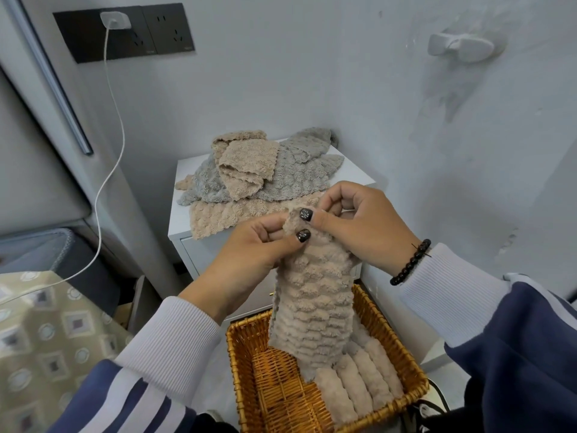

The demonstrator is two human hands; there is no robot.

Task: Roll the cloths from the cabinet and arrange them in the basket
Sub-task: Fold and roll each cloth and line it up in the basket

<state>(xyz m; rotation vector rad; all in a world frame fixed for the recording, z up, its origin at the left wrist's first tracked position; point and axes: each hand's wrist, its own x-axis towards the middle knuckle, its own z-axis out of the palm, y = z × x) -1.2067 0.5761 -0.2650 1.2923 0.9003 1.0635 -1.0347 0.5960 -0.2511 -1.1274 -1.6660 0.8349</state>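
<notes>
Holding: beige cloth (pixel 312 310), pinched at its top edge by both hands, hanging down over the basket (pixel 249 332).
Left hand (pixel 249 254): fingers curled, thumb clamped on the cloth's upper left corner.
Right hand (pixel 359 223): fingers curled, thumb pressed on the cloth's top edge, touching the left thumb; black bead bracelet (pixel 410 262) on the wrist.
Basket: woven wicker, near centre, below the hands; left half shows its bare bottom.
Rolled cloths (pixel 359 382): beige rolls laid side by side along the basket's right side; the hanging cloth's lower end hides part of them.
Cabinet (pixel 184 220): white, far centre, against the wall.
Cloth pile (pixel 249 173): loose beige and grey cloths heaped on the cabinet top.
Wall sockets (pixel 125 32): far left, with a white charger and cable (pixel 107 170) trailing down.
Wall hook (pixel 460 48): white, far right.
</notes>
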